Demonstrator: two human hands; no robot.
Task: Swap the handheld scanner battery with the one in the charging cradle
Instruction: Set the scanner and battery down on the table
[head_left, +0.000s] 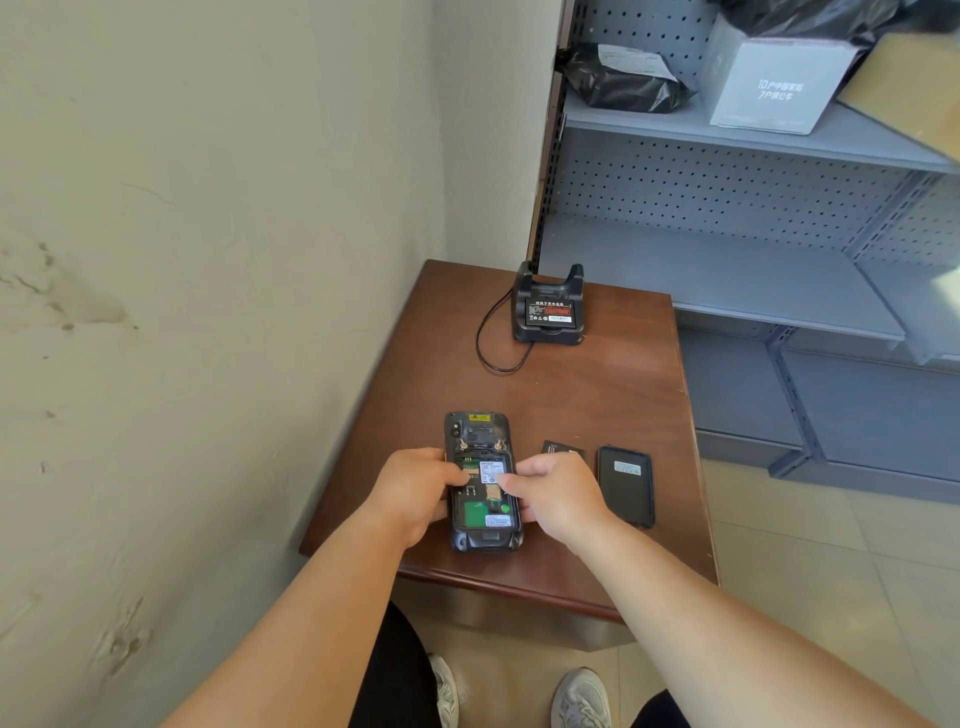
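Observation:
The handheld scanner (480, 434) lies face down on the brown table (613, 395), its back off and its battery bay bare, showing labels and a green board. My left hand (415, 491) grips its left side, thumb inside the bay. My right hand (556, 496) holds its right edge, fingertips in the bay. A black battery (558, 448) lies just right of the scanner, partly behind my right hand. The black back cover (626, 486) rests further right. At the table's far end the charging cradle (549, 312) holds a battery (551, 312) with a red label.
The cradle's black cable (491, 338) loops on the table to its left. A wall runs along the left. Grey metal shelving (753, 280) stands behind and to the right, with a white box (769, 88) and black bags on top. My shoes are below the table edge.

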